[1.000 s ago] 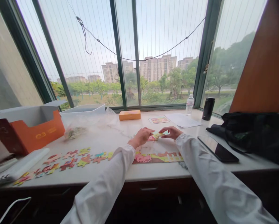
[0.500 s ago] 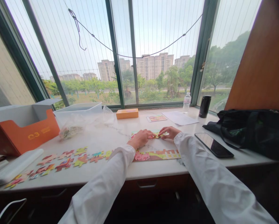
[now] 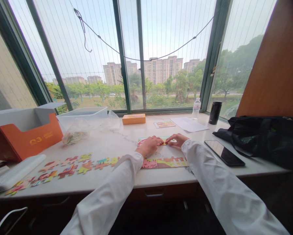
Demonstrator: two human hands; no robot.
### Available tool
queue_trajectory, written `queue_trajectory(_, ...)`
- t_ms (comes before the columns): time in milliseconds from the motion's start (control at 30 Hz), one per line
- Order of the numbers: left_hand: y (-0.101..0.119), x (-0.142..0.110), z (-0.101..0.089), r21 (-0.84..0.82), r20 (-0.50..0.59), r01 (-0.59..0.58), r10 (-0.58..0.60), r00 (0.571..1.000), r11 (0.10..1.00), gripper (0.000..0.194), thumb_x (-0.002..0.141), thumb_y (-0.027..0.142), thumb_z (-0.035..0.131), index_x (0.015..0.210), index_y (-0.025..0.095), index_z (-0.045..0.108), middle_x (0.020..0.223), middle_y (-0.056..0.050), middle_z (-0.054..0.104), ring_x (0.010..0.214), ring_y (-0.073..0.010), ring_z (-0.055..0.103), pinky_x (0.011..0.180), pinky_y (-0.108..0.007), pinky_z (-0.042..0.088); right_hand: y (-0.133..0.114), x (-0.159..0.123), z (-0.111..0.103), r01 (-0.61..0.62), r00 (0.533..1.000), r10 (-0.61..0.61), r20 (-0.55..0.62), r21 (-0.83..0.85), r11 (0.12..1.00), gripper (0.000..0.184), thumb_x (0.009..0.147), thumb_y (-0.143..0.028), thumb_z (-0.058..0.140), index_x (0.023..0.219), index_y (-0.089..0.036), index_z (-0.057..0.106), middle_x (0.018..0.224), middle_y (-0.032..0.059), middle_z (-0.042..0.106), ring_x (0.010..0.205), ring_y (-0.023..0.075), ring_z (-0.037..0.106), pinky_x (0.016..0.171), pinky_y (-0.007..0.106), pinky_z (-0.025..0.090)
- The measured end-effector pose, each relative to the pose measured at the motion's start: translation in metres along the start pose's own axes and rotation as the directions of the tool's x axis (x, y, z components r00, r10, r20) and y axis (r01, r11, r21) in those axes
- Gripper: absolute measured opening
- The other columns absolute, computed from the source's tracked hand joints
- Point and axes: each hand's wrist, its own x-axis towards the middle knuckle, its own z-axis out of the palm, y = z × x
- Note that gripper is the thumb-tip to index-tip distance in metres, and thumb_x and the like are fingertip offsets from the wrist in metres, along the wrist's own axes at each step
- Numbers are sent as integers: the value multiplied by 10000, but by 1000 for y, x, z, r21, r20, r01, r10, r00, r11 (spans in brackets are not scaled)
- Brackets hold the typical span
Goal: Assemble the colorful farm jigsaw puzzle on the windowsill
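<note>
My left hand (image 3: 150,146) and my right hand (image 3: 177,140) meet over a partly joined section of jigsaw puzzle (image 3: 141,141) on the white tabletop. The left fingers are closed and press at puzzle pieces along its edge. Thumb and fingers of the right hand pinch a small yellowish puzzle piece, largely covered by the fingertips. Nearer to me lies a joined strip of puzzle (image 3: 167,163) in pink, green and brown, its left end partly behind my left sleeve. Loose puzzle pieces (image 3: 84,167) are spread in rows to the left.
At the left stand an orange box (image 3: 42,138), a clear plastic bin (image 3: 87,112) and a bag of pieces (image 3: 75,135). A small orange box (image 3: 134,119), picture card (image 3: 164,124), paper (image 3: 189,124), bottle (image 3: 196,108) and black tumbler (image 3: 215,112) line the back. A phone (image 3: 224,152) and black bag (image 3: 266,137) lie right.
Both hands stay over the same puzzle section. The left hand has shifted slightly right, and the fingertips of both hands have moved a little. The view has tilted very slightly.
</note>
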Motion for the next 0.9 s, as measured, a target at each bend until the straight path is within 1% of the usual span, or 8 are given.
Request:
queue_trajectory(133,5,1,-3,33,16,14,-15,1000,999,451,864,74,493,1217,295,664,1179,-24,689,1061,-199,572,957,-331,443,-2,0,-1,-5,1000,4,-17,-62,998,207,804,-323,707,989,-287,791,996,21,777,929,206,706,866,308,520)
queue_trajectory(233,8,0,-4,54,17,31,-32,999,998,437,854,70,502,1192,287,675,1170,-33,693,1063,-213,569,943,-343,448,-4,-1,-6,-77,994,64,-87,-159,984,187,810,-321,709,974,-274,786,957,38,763,861,202,685,850,336,506)
queue_trajectory(333,8,-2,-4,56,-6,36,-36,999,998,471,852,63,500,1243,277,652,1185,-42,692,1086,-225,560,936,-346,449,-6,-2,-12,-142,979,106,-172,-210,967,144,828,-330,694,925,-269,782,933,37,747,802,187,657,804,329,494)
queue_trajectory(400,7,-3,-4,55,-34,26,-25,999,998,499,859,59,496,1281,287,634,1224,-43,675,1099,-219,555,944,-341,444,-7,-3,-13,-155,975,115,-192,-208,966,127,826,-339,697,894,-271,780,917,29,741,781,177,646,769,310,486)
queue_trajectory(567,6,-3,-4,50,-23,7,-5,1000,999,466,891,72,475,1187,348,705,1251,-10,650,1073,-197,560,945,-331,437,-10,-4,-10,-169,978,139,-156,-202,965,88,780,-325,740,845,-293,790,890,8,727,734,159,622,728,289,470)
queue_trajectory(633,6,-3,-4,53,-31,8,-6,999,999,457,889,83,488,1191,349,706,1221,-14,657,1067,-200,558,935,-333,442,-11,-4,-9,-159,979,131,-156,-189,969,89,788,-324,730,841,-289,792,889,10,725,720,154,612,722,286,469)
queue_trajectory(733,7,-3,-2,68,-55,6,-3,998,998,450,881,84,503,1190,343,704,1211,-19,656,1074,-205,550,930,-337,447,-12,-4,-9,-167,970,132,-207,-164,972,118,811,-334,702,863,-280,794,881,16,724,705,150,601,722,285,468)
queue_trajectory(900,11,-2,0,77,-41,13,-9,999,997,426,887,79,497,1153,331,714,1180,-16,678,1063,-200,559,923,-341,458,-10,-4,-4,-176,973,140,-186,-190,966,116,779,-352,719,840,-293,798,854,7,722,678,143,595,702,280,461)
